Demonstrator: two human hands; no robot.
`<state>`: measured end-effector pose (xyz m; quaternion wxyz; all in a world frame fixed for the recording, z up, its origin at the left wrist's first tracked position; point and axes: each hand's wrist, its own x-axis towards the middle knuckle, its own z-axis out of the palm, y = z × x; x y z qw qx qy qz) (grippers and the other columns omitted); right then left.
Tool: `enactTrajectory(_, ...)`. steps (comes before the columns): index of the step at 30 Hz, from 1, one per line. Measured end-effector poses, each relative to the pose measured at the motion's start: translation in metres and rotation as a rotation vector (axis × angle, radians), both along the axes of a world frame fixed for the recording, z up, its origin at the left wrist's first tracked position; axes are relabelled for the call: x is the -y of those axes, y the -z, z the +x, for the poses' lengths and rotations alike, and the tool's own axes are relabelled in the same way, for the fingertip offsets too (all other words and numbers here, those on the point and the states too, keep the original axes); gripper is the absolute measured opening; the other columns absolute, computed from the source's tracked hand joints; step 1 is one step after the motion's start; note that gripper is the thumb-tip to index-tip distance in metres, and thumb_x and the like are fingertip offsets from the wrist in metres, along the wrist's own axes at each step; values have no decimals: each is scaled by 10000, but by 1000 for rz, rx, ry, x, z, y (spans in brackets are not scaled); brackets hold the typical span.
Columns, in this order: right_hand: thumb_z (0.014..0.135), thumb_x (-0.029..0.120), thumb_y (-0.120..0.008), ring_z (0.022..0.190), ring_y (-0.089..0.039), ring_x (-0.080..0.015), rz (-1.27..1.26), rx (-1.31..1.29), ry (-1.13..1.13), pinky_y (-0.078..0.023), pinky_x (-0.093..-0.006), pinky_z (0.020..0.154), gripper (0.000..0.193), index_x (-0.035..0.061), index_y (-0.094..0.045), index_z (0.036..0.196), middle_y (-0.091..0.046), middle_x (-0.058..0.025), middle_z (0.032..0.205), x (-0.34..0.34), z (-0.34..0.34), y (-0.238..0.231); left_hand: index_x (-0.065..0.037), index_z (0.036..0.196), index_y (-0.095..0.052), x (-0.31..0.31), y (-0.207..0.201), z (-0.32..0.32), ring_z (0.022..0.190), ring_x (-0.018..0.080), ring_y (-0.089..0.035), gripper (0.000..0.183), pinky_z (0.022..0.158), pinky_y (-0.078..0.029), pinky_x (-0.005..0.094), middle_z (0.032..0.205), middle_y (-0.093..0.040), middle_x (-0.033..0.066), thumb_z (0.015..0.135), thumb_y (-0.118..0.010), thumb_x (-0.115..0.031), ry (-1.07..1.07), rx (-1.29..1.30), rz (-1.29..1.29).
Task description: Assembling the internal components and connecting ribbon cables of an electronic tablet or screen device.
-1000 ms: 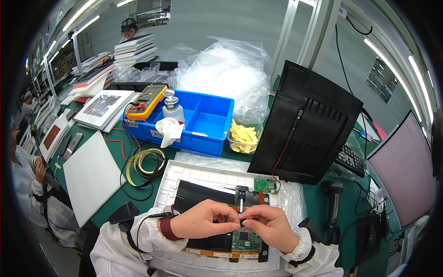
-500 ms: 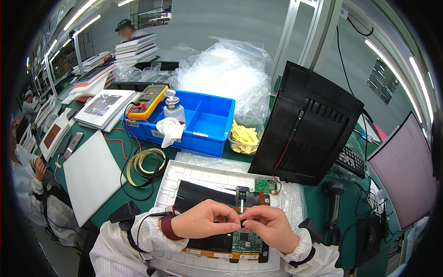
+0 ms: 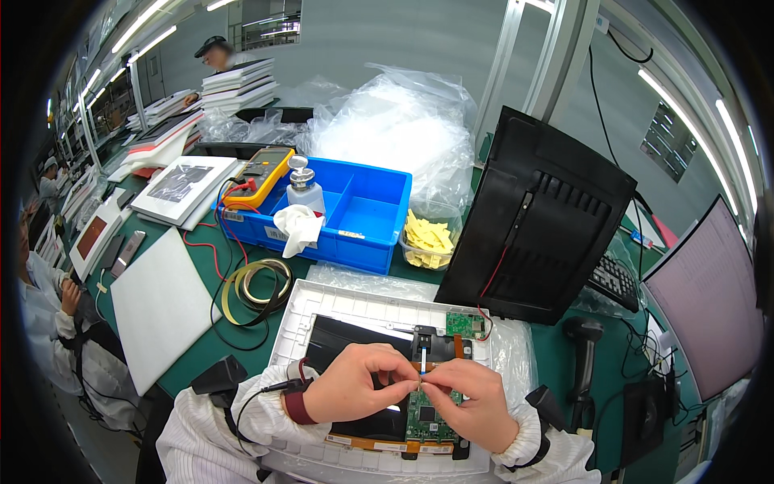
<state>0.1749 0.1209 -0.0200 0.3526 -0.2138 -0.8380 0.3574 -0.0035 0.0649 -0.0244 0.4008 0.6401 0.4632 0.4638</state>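
Note:
My left hand (image 3: 348, 385) and my right hand (image 3: 474, 401) meet over an opened flat device with a white frame (image 3: 292, 323). The thumb and forefinger of each are pinched together, tips almost touching. Whatever they hold is too small and too covered to name. Beneath the fingers lies a green circuit board (image 3: 435, 427), partly hidden by my right hand. A white-and-blue flat cable (image 3: 424, 355) runs down toward my fingertips. The black panel (image 3: 334, 332) inside the frame shows to the left, and a smaller green board (image 3: 465, 325) sits at the top right.
Behind the device stand a blue divided bin (image 3: 355, 252), a multimeter (image 3: 262, 173), a pump bottle (image 3: 304, 194) and a tub of yellow pieces (image 3: 427, 238). Tape rolls (image 3: 250, 292) and a white foam sheet (image 3: 165, 310) lie left. A black housing (image 3: 532, 218) and barcode scanner (image 3: 582, 363) are right.
The small black piece seen between my fingertips is now hidden. My right hand has tilted, its fingers reaching up and in, and my left hand has shifted slightly upward.

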Motion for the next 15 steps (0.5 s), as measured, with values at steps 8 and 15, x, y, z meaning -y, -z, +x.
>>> enactTrajectory(8,680,-11,-642,579,-572,-145,54,-22,22,-451,-226,511,86,-24,-640,764,-624,-104,725,-1,-1,2,-26,762,-626,0,1,4,617,148,-527,68,521,-418,245,699,-594,60,702,-635,-57,-52,-80,122)
enactTrajectory(15,697,30,-633,609,-589,-215,-33,9,18,-472,-276,563,82,-7,-634,770,-617,-113,712,-2,-1,2,-26,759,-624,-1,1,4,611,151,-530,64,522,-422,243,694,-593,55,706,-627,-62,-62,-99,108)
